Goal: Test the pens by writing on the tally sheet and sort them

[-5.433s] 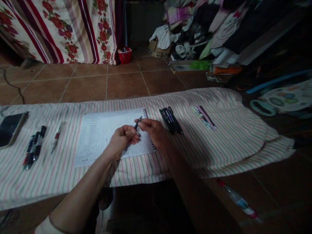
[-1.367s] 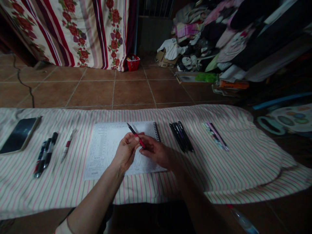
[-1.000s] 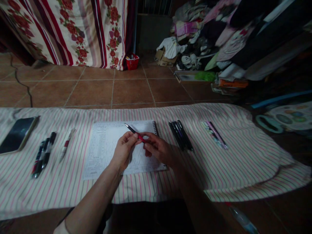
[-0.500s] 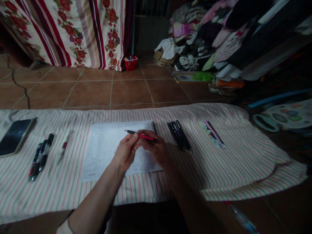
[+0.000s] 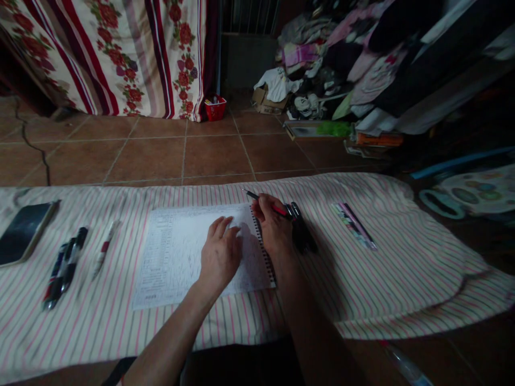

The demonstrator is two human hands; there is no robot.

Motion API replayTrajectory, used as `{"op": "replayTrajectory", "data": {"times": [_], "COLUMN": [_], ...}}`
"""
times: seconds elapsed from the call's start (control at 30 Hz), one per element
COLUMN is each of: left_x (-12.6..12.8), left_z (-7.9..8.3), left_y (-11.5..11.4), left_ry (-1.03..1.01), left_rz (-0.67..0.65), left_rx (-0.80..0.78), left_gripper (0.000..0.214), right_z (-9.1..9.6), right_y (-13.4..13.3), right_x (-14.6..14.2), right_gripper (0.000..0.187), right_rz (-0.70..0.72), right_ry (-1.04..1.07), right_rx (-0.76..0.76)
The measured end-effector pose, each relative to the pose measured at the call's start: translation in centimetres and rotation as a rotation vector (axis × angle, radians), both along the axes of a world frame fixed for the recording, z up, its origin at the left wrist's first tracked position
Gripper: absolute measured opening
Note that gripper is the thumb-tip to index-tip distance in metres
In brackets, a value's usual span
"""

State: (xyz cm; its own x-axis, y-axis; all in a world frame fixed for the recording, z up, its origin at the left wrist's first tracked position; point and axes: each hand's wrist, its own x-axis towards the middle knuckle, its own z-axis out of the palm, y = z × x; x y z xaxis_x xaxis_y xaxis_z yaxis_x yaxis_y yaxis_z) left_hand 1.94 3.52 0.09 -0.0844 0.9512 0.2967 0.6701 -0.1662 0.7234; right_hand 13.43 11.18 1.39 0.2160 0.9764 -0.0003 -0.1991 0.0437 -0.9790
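Note:
My left hand (image 5: 220,252) lies flat on the printed page of a spiral notebook (image 5: 173,257), fingers apart and holding nothing. My right hand (image 5: 273,221) grips a red-and-black pen (image 5: 269,205) above the notebook's spiral edge, with the pen's tip pointing up and left. That hand's knuckles nearly touch a bundle of black pens (image 5: 301,230), and part of the bundle is hidden behind it. The notebook rests on a pink-striped cream cloth (image 5: 382,279).
A phone (image 5: 24,233), a few dark pens (image 5: 64,266) and a white pen (image 5: 102,249) lie on the cloth at left. Slim pink-patterned pens (image 5: 352,233) lie at right. Beyond the cloth are floor tiles (image 5: 213,155), a red basket (image 5: 215,110) and heaped clothes (image 5: 333,69).
My left hand has let go of the pen and dropped flat onto the page. My right hand has carried the pen right, to the notebook's spiral edge, turning it to point up and left.

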Motion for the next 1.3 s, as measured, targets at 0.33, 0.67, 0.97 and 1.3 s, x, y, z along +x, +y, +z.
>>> {"op": "replayTrajectory", "data": {"times": [0.33,0.67,0.97,1.3], "left_x": [0.9,1.3,1.3,1.4], "left_z": [0.0,0.3,0.3,0.0], "left_y": [0.3,0.3,0.2,0.2], "left_ry": [0.531,0.594,0.613,0.632], "left_rz": [-0.018,-0.022,-0.039,-0.050], "left_rx": [-0.037,-0.101,-0.128,-0.126], "left_gripper": [0.040,0.039,0.040,0.042], "right_z": [-1.0,-2.2,-2.9,-3.5], "right_y": [1.1,1.5,1.6,1.8], "right_x": [-0.8,-1.2,-1.0,-1.0], "right_gripper": [0.029,0.025,0.029,0.028], "right_rz": [0.091,0.106,0.095,0.117], "right_ry": [-0.277,-0.426,-0.431,-0.470], "right_rx": [-0.020,-0.032,-0.058,-0.022]}}
